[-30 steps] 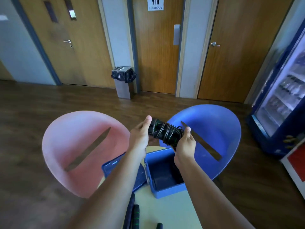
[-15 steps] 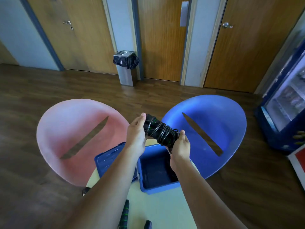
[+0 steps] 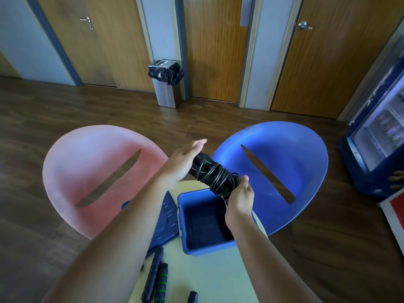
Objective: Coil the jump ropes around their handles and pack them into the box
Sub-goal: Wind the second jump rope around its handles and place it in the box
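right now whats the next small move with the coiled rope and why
Probably lower the coiled jump rope into the open blue box just beneath it. The cord looks fully wound, the right hand grips its lower end, and the left hand is open-fingered at the upper end.

Hallway corner with seating, doors and a drinks cooler.

Stood at nine o'clock: a pink chair (image 3: 91, 171), round-backed, with a slanted slot through its shell. Matched at three o'clock by a blue chair (image 3: 284, 162) of the same shape and slot. Spread beneath both, a dark wood floor (image 3: 54, 110). Set at twelve o'clock against the wall between two doors: a metal bin (image 3: 166, 84) lined with a black bag. Ranged along the top, three wooden doors (image 3: 105, 40), the left with a lever handle, the right with a round knob. Glimpsed at the far three o'clock edge: a blue glass-fronted fridge (image 3: 380, 136), contents blurred. Showed at six o'clock: a pale yellow tabletop (image 3: 209, 278).
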A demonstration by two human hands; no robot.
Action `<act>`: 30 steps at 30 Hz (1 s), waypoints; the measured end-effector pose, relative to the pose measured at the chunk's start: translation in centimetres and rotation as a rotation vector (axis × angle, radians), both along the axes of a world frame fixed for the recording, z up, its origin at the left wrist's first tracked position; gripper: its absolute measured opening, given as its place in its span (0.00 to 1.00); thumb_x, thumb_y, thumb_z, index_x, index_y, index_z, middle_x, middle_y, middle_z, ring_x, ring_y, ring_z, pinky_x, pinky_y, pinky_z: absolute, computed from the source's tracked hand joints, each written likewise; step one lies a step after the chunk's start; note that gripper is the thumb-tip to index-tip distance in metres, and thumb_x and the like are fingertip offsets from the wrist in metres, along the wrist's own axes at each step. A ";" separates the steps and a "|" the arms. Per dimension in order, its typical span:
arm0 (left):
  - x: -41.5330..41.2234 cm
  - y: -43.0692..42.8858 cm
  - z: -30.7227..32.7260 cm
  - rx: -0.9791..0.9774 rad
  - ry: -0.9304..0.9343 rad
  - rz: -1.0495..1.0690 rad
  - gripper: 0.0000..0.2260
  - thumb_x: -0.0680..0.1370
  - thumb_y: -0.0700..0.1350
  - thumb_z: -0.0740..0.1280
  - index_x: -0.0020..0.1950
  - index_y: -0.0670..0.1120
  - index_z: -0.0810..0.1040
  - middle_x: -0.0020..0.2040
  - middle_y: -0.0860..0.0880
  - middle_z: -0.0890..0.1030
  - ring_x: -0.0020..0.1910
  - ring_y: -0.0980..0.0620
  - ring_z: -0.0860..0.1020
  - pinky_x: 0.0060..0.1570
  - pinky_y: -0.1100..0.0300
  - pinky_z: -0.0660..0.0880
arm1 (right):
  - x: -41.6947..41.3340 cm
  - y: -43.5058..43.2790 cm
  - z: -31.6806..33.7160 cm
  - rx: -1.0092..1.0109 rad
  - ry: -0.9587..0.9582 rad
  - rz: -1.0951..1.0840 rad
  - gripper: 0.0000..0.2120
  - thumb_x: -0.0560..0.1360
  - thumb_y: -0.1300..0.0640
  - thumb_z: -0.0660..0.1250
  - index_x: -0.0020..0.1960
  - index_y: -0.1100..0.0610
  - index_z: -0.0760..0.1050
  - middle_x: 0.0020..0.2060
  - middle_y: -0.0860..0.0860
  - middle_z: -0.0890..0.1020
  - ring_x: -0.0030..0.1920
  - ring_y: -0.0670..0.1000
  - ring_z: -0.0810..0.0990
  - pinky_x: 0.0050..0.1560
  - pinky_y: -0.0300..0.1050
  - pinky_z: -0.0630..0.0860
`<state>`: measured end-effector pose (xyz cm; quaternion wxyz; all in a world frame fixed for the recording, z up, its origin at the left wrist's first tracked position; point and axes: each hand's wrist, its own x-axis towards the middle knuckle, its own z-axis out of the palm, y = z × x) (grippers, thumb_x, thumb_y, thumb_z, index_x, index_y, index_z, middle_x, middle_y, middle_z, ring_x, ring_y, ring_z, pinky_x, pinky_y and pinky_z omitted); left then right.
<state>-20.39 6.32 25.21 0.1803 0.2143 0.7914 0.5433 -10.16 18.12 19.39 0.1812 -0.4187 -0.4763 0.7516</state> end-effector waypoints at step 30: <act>2.5 1.7 -10.6 0.179 -0.586 0.541 0.12 0.76 0.43 0.75 0.52 0.49 0.73 0.50 0.45 0.82 0.47 0.42 0.83 0.31 0.57 0.81 | 2.0 2.4 -6.6 0.345 -0.343 0.459 0.15 0.81 0.59 0.55 0.55 0.53 0.80 0.52 0.50 0.82 0.57 0.56 0.80 0.53 0.45 0.76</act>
